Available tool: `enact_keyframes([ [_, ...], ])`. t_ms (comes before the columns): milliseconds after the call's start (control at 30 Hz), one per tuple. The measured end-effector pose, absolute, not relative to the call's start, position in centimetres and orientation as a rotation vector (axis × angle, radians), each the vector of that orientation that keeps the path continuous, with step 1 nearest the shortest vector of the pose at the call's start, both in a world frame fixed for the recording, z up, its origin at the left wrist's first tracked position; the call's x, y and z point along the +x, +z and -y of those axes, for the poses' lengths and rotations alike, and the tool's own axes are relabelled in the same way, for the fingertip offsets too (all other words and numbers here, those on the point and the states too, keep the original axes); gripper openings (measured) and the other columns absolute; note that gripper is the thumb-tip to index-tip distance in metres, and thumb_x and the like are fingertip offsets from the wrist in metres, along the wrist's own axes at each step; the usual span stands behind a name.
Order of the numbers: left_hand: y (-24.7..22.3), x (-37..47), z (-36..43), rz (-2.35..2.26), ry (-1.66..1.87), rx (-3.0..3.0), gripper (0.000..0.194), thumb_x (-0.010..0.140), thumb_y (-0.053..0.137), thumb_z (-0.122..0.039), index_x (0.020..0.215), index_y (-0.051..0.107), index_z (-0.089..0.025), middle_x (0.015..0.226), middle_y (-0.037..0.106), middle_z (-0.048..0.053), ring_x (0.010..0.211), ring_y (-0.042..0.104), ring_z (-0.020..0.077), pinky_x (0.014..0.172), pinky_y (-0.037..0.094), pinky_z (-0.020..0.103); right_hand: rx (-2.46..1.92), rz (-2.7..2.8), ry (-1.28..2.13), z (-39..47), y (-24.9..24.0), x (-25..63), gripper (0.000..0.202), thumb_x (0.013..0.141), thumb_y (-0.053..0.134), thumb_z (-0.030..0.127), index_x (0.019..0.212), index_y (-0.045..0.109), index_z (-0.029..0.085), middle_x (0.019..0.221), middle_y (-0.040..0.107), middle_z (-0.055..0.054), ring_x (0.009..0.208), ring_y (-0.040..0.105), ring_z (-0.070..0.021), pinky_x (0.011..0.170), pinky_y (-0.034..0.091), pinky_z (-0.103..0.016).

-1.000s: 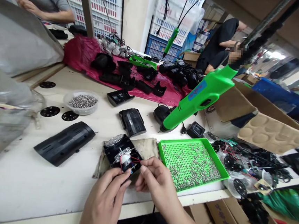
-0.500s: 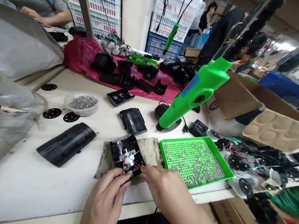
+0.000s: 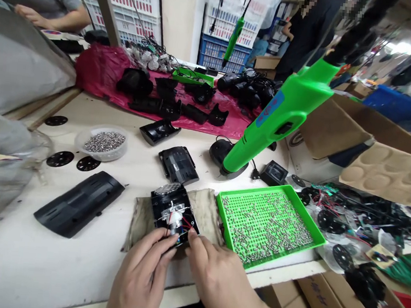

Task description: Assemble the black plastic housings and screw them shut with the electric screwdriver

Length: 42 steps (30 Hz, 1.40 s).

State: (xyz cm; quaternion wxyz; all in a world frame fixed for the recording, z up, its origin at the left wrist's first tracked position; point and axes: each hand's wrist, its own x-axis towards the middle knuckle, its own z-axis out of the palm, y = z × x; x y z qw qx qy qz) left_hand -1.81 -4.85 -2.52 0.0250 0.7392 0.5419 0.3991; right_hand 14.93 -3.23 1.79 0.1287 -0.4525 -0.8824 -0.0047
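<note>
An open black housing (image 3: 158, 206) with a white motor part and red wires inside lies on a worn cloth pad (image 3: 206, 207). My left hand (image 3: 143, 268) grips its lower left edge, fingers bent together. At its right edge is my right hand (image 3: 213, 265), its fingertips pressed together by the red wires; whether a wire is between them is hidden. A green electric screwdriver (image 3: 273, 121) hangs tilted beyond the right hand. The green tray (image 3: 271, 227) right of the pad holds many small screws.
Black shells (image 3: 81, 203) (image 3: 179, 165) lie left of and behind the pad. A bowl (image 3: 102, 142) of screws stands back left. Black parts cover a red sheet (image 3: 101, 68). Cartons (image 3: 344, 132) and wired parts crowd the right; a person's arm (image 3: 69, 17) shows back left.
The view has shifted slightly. My right fingertips have moved in closer against the housing's right edge, and the red wires now lie bunched nearer that edge. My left hand stays at the housing.
</note>
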Motion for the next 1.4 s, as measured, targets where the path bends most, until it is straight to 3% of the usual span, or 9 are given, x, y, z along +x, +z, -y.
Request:
enact_keyframes([
  [133, -2.9, -2.0, 5.2, -1.648, 1.188, 2.337, 0.023, 0.095, 0.051, -0.026, 0.114, 0.064, -0.022, 0.117, 0.064, 0.005, 0.103, 0.065, 0.0149, 0.093, 0.049, 0.023, -1.341, 2.394, 0.256, 3.7, 1.5, 15.2, 0.029, 0.097, 0.040, 0.016, 0.115, 0.060, 0.005, 0.089, 0.076, -0.011, 0.065, 0.072, -0.0207, 0.054, 0.053, -0.030],
  [267, -2.6, -1.8, 5.3, -1.644, 1.187, 2.327, 0.025, 0.094, 0.052, -0.023, 0.117, 0.062, -0.022, 0.127, 0.058, 0.007, 0.110, 0.061, 0.0180, 0.095, 0.047, 0.026, -1.359, 2.300, 0.412, 3.8, 1.6, 15.6, 0.036, 0.100, 0.037, 0.024, 0.120, 0.060, 0.006, 0.089, 0.077, -0.012, 0.068, 0.074, -0.0227, 0.057, 0.056, -0.032],
  [400, -2.1, -1.5, 5.2, -1.665, 1.206, 2.258, 0.023, 0.093, 0.054, -0.022, 0.114, 0.064, -0.022, 0.135, 0.051, 0.008, 0.098, 0.063, 0.0160, 0.086, 0.050, 0.026, -1.355, 2.331, 0.574, 4.0, 1.8, 16.3, 0.040, 0.098, 0.043, 0.030, 0.128, 0.057, 0.007, 0.093, 0.077, -0.012, 0.073, 0.075, -0.0255, 0.061, 0.059, -0.035],
  [500, -2.0, -1.4, 5.3, -1.639, 1.221, 2.246, 0.024, 0.091, 0.056, -0.018, 0.114, 0.063, -0.023, 0.137, 0.049, 0.007, 0.099, 0.062, 0.0155, 0.086, 0.050, 0.026, -1.371, 2.345, 0.630, 3.9, 2.1, 16.7, 0.039, 0.097, 0.046, 0.029, 0.128, 0.059, 0.009, 0.098, 0.077, -0.012, 0.077, 0.075, -0.0263, 0.065, 0.059, -0.036],
  [667, -2.0, -1.4, 5.7, -1.631, 1.262, 2.287, 0.026, 0.088, 0.059, -0.012, 0.112, 0.063, -0.023, 0.135, 0.049, 0.008, 0.103, 0.059, 0.0181, 0.084, 0.051, 0.029, -1.367, 2.383, 0.575, 3.9, 2.0, 16.8, 0.035, 0.096, 0.047, 0.025, 0.125, 0.061, 0.010, 0.090, 0.077, -0.011, 0.070, 0.075, -0.0271, 0.059, 0.058, -0.037],
  [1000, -2.6, -1.7, 6.1, -1.702, 1.217, 2.325, 0.024, 0.086, 0.061, -0.013, 0.108, 0.065, -0.023, 0.130, 0.052, 0.009, 0.098, 0.060, 0.0192, 0.081, 0.052, 0.032, -1.324, 2.361, 0.545, 4.1, 1.5, 17.0, 0.037, 0.095, 0.044, 0.020, 0.126, 0.061, 0.008, 0.085, 0.077, -0.011, 0.065, 0.074, -0.0275, 0.054, 0.058, -0.037],
  [1400, -2.9, -1.8, 6.2, -1.667, 1.216, 2.362, 0.025, 0.087, 0.060, -0.011, 0.109, 0.065, -0.021, 0.126, 0.056, 0.008, 0.105, 0.059, 0.0188, 0.088, 0.048, 0.030, -1.324, 2.332, 0.505, 4.0, 1.7, 17.0, 0.036, 0.098, 0.040, 0.021, 0.122, 0.065, 0.011, 0.081, 0.077, -0.008, 0.063, 0.073, -0.0221, 0.055, 0.055, -0.029],
])
